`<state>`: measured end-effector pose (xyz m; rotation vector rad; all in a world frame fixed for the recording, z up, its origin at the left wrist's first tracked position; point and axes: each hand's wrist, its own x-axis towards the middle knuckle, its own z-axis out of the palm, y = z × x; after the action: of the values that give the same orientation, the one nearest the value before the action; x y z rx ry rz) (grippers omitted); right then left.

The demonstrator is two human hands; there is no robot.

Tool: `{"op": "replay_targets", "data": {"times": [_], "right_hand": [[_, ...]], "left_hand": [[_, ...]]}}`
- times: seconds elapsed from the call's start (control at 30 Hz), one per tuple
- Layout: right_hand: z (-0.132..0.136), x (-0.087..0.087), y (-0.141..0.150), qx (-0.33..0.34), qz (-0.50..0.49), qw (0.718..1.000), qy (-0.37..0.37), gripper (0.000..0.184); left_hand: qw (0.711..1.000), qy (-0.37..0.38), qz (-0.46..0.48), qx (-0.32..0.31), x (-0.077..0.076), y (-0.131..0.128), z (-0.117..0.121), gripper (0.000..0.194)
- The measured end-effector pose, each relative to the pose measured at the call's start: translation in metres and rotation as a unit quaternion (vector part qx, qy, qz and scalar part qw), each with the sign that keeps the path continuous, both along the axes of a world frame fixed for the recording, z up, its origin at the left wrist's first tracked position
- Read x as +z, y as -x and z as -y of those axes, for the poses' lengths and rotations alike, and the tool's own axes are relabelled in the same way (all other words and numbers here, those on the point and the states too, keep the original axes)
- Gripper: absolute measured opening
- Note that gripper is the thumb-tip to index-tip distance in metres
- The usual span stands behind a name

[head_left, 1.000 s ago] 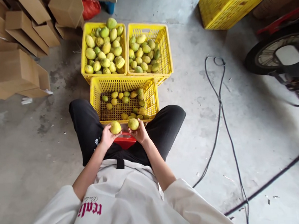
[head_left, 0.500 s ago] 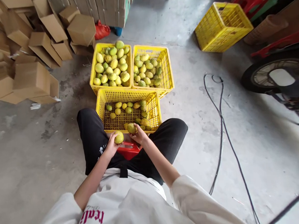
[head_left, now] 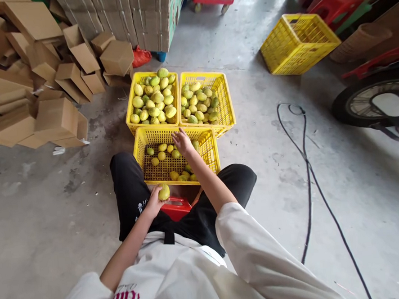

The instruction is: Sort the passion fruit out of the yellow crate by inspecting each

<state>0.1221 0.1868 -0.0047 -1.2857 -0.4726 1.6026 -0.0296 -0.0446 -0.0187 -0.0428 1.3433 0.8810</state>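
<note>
My left hand is closed round a yellow-green oval fruit, low in front of my lap near the front crate's near edge. Farther forward, my right hand hovers over the back part of the front yellow crate. Its fingers are stretched out and no fruit shows in it. Several small fruits lie on that crate's floor; my right hand and forearm hide some of them. Behind it, the back left crate is heaped with similar fruits. The back right crate holds fewer.
Cardboard boxes lie piled at the left. Another yellow crate stands at the upper right, near a motorbike wheel. A black cable runs along the floor at right. A red plastic thing sits between my legs.
My right hand has moved forward from beside the left hand, and the fruit it held is out of it. My left hand still holds its fruit. The camera view has shifted slightly.
</note>
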Motion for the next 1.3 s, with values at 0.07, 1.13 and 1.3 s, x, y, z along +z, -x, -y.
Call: {"op": "replay_targets", "data": {"times": [0.07,1.13,1.3], "right_hand": [[0.032,-0.01,-0.024,0.006,0.007,1.0,0.026,0.064],[0.163,-0.019,-0.102,0.524,0.556,0.644,0.04,0.033],[0.155,-0.02,-0.103,0.563,0.564,0.602,0.049,0.04]], "left_hand": [[1.0,0.005,-0.026,-0.008,0.004,-0.002,-0.001,0.017],[0.555,-0.16,-0.39,-0.718,-0.075,-0.023,-0.096,0.034],[0.554,-0.153,-0.396,-0.716,-0.081,-0.026,-0.092,0.034]]}}
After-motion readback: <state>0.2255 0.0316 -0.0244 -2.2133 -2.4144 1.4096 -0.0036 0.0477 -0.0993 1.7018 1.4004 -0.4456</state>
